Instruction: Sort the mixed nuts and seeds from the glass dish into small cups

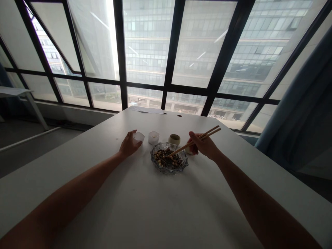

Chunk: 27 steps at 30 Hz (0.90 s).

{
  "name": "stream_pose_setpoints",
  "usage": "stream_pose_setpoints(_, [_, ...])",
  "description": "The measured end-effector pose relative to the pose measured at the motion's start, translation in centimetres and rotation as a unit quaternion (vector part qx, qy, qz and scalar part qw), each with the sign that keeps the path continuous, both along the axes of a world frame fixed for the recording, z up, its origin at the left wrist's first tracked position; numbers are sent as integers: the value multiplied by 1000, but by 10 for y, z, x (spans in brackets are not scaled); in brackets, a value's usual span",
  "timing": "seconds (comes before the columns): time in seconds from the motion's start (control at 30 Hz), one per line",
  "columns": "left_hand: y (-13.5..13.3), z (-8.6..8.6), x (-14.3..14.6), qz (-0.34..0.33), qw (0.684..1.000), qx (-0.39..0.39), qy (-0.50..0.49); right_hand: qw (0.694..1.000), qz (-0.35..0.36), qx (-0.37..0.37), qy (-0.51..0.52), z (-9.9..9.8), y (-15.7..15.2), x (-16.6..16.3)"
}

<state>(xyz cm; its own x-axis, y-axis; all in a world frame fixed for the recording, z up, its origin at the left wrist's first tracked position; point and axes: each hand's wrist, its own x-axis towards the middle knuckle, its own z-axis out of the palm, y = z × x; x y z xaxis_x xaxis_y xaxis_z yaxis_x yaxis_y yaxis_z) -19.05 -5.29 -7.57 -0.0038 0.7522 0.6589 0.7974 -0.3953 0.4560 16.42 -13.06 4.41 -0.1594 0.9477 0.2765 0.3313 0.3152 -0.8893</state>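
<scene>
Right hand [203, 147], at two o'clock of the glass bowl [168, 170], pinches chopsticks [181, 148]; left hand [129, 145], at ten o'clock, grips a translucent cup [138, 137].

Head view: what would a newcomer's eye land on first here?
Probably the glass bowl of mixed dark and pale pieces, mid-table, with wooden chopsticks slanting into it from the right hand. Next, the left hand around a translucent cup, left of the bowl. Behind everything, bright windows span the background.
</scene>
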Motion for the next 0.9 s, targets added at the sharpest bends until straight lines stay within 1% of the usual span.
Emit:
stream_pose_setpoints(0.1, [1, 4, -2, 32, 999, -13, 10, 999, 25, -16, -13, 0, 2, 3])
stream_pose_setpoints(0.2, [2, 16, 1, 48, 998, -17, 44, 998, 46, -15, -29, 0, -1, 0])
stream_pose_setpoints(0.3, [4, 32, 12, 36, 995, -24, 95, 998, 59, -1, -22, -1, -5, -6])
stream_pose_setpoints(0.4, [11, 46, 31, 7, 988, -40, 152, 997, 75, 0, -21, -6, -8, -11])
stream_pose_setpoints(0.5, [21, 55, 53, -8, 978, -83, 190, 995, 91, 3, -29, -11, -7, -13])
stream_pose_setpoints(0.6, [29, 62, 71, -2, 962, -155, 224, 994, 99, 13, -32, -15, -6, -13])
stream_pose_setpoints(0.67, [32, 66, 78, 10, 951, -200, 237, 994, 102, 17, -35, -16, -4, -13])
stream_pose_setpoints(0.73, [33, 67, 82, 15, 947, -218, 237, 994, 101, 20, -38, -16, -4, -12])
stream_pose_setpoints(0.8, [32, 66, 81, 6, 955, -186, 231, 995, 92, 23, -40, -16, -4, -11])
stream_pose_setpoints(0.9, [29, 62, 76, -37, 968, -70, 239, 996, 70, 23, -44, -13, -4, -11])
